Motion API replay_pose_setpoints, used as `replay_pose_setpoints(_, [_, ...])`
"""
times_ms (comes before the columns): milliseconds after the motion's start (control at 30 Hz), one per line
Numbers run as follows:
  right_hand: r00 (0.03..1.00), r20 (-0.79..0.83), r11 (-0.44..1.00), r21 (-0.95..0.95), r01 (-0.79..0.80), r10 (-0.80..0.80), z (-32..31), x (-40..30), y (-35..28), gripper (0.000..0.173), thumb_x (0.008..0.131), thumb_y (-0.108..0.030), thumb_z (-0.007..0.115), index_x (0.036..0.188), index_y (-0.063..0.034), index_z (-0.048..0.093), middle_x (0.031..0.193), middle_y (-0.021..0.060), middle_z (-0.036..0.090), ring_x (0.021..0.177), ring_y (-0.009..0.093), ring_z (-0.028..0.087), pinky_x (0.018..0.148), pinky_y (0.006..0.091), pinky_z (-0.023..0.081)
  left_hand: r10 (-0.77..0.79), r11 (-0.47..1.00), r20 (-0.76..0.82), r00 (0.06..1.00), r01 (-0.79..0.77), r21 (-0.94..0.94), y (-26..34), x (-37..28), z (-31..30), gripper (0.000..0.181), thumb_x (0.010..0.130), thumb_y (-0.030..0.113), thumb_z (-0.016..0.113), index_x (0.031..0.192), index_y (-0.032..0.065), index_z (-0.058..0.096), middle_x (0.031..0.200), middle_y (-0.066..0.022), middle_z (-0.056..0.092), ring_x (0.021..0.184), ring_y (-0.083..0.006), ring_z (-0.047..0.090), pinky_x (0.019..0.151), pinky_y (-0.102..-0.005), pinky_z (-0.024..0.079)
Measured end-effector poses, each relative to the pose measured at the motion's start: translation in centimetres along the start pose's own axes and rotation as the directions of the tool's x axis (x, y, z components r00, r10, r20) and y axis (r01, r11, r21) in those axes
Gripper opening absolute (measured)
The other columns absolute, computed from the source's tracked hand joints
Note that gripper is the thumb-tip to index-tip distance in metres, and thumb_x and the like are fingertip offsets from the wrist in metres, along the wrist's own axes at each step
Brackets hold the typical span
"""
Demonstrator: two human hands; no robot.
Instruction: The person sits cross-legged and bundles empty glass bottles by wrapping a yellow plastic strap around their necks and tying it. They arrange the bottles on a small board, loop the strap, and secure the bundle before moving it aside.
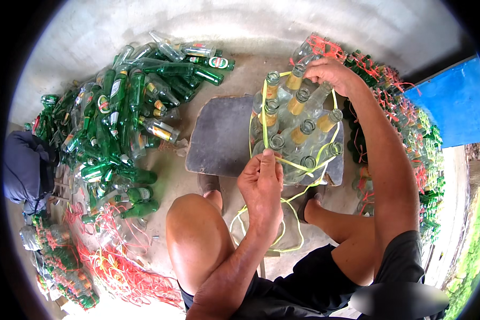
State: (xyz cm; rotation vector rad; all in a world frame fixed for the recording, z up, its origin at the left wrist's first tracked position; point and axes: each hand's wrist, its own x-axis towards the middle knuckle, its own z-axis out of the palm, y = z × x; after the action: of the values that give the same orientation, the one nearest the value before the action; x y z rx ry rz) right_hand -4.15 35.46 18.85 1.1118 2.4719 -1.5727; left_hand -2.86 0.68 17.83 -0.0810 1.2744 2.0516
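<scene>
Several clear glass bottles [297,105], most with gold neck labels, stand upright in a tight cluster on a grey board [220,136]. A yellow-green plastic cord [265,116] loops around the cluster at neck height and crosses itself at the near right. At the near left corner my left hand [263,180] pinches this cord between thumb and fingers. My right hand [332,76] reaches over the far side, fingers curled by the bottle necks where the cord passes. Its fingertips are partly hidden, so its hold is unclear. Loose cord trails to the floor between my feet.
Green and clear bottles [120,108] are heaped at the left along the wall. Red and yellow cords [124,272] tangle on the floor at the lower left. Bundles of bottles tied with red cord [384,84] line the right, near a blue panel [448,104].
</scene>
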Motion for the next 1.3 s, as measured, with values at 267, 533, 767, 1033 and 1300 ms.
replay_pose_setpoints(267, [0.995,-0.025,0.984,0.151,-0.094,0.098,-0.5,-3.5,0.6,0.015,0.091,-0.02,0.073,0.097,-0.0073,0.078,0.081,-0.0038,0.058,0.07,0.008,0.047,0.06,0.0273,0.033,-0.005,1.0,0.022,1.0,0.004,0.006,0.1,-0.2,0.0,0.03,0.109,0.026,0.06,0.089,0.0048,0.069,0.066,0.0047,0.051,0.055,-0.0033,0.038,0.05,-0.0223,0.028])
replay_pose_setpoints(533, [0.981,-0.169,0.986,0.151,-0.066,0.091,-0.4,-9.3,3.5,0.017,0.098,-0.025,0.07,0.098,-0.0098,0.078,0.077,-0.0066,0.057,0.061,0.004,0.04,0.049,0.023,0.027,0.007,0.999,0.06,0.998,-0.01,0.039,0.0,-0.2,-0.5,0.029,0.108,0.023,0.061,0.083,0.0076,0.064,0.067,0.0026,0.052,0.057,-0.006,0.041,0.054,-0.0236,0.03])
replay_pose_setpoints(767, [0.943,-0.33,0.995,0.061,0.077,-0.053,1.6,-15.1,5.7,0.02,0.1,-0.025,0.068,0.098,-0.0085,0.078,0.075,-0.0046,0.06,0.063,0.004,0.045,0.052,0.0242,0.033,0.09,0.978,0.232,0.968,-0.13,0.161,-1.3,-2.1,-0.8,0.022,0.106,0.02,0.064,0.094,0.0036,0.071,0.077,-0.0016,0.067,0.057,-0.0042,0.048,0.053,-0.0222,0.038])
replay_pose_setpoints(1033, [0.808,-0.515,0.955,-0.225,0.194,-0.286,2.8,-19.4,8.0,0.018,0.096,-0.016,0.065,0.098,-0.0009,0.075,0.073,0.008,0.065,0.069,0.016,0.061,0.065,0.0329,0.049,0.363,0.541,0.556,0.748,-0.655,0.528,-5.4,-3.9,0.1,0.033,0.1,0.011,0.066,0.126,-0.009,0.064,0.106,-0.0256,0.072,0.091,-0.0379,0.072,0.078,-0.0421,0.058])
replay_pose_setpoints(1300, [0.765,-0.54,0.913,-0.378,0.153,-0.351,5.8,-21.4,6.8,0.017,0.093,-0.021,0.065,0.098,-0.0073,0.073,0.086,0.021,0.069,0.086,0.045,0.068,0.074,0.0484,0.055,0.442,0.368,0.563,0.699,-0.713,0.597,-8.2,-3.7,3.7,0.061,0.105,0.018,0.057,0.152,-0.0133,0.034,0.133,-0.0373,0.059,0.12,-0.0537,0.059,0.098,-0.0539,0.051])
